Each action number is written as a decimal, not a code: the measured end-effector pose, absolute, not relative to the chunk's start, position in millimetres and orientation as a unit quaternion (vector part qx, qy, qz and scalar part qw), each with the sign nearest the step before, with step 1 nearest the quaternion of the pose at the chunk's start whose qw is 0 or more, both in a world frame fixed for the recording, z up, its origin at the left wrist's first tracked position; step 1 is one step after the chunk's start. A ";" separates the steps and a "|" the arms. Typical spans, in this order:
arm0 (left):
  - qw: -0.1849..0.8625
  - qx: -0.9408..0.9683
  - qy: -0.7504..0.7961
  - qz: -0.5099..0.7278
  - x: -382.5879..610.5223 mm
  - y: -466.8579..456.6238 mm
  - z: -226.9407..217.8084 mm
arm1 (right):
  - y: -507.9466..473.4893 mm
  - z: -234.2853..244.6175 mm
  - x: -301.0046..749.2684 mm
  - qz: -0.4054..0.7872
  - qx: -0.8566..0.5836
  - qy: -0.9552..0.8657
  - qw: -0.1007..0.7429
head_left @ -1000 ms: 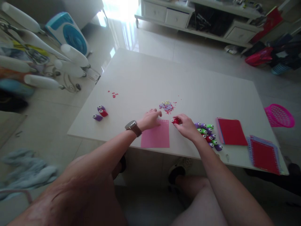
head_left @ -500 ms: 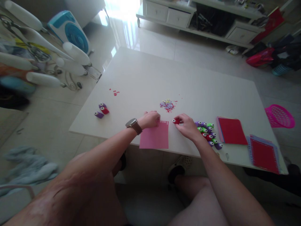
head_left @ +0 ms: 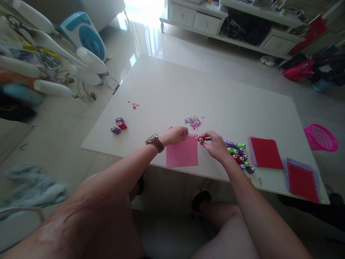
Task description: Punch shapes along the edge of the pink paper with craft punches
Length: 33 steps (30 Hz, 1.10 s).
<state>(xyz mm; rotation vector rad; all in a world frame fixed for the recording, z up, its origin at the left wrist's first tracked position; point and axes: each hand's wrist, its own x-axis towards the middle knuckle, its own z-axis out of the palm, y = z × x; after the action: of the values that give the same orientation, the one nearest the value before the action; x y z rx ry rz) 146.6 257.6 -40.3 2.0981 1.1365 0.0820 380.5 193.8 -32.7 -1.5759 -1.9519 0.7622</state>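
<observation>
A sheet of pink paper [head_left: 182,154] lies at the table's near edge, with a row of small cut-outs along its far edge. My left hand [head_left: 178,134], wearing a watch at the wrist, is closed on that far edge. Between the fingers of my right hand [head_left: 214,142] is a red craft punch [head_left: 201,139], its white-ringed round end showing. The punch sits at the sheet's far right corner; whether the paper is inside its slot I cannot tell. Just beyond the hands is a pile of tiny paper cut-outs [head_left: 193,121] in red, lilac and pale yellow.
Several purple, green and red punches [head_left: 237,154] cluster right of my right hand. Further right lie a stack of red paper [head_left: 266,153] and red sheets with punched edges [head_left: 302,180]. At the left are 3 punches [head_left: 118,126] and a few red cut-outs [head_left: 134,106].
The pink paper has shifted right with my left hand. The red punch in my right hand has turned and now meets the paper's far right corner. The camera view has moved slightly.
</observation>
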 end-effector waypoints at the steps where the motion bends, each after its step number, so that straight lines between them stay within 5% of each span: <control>1: 0.369 0.817 0.442 0.030 146.6 257.5 -39.6 | 193.9 -32.5 380.4 0.281 -0.580 -0.720 0.259; 33: 0.370 0.808 0.457 0.023 147.7 259.1 -35.8 | 193.7 -35.4 379.5 0.324 -0.569 -0.703 0.277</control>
<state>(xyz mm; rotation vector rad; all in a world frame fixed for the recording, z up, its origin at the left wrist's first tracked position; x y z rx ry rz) 147.7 259.1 -35.8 2.0743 1.1738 0.0598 379.5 193.7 -35.4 -1.5281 -1.8878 0.8695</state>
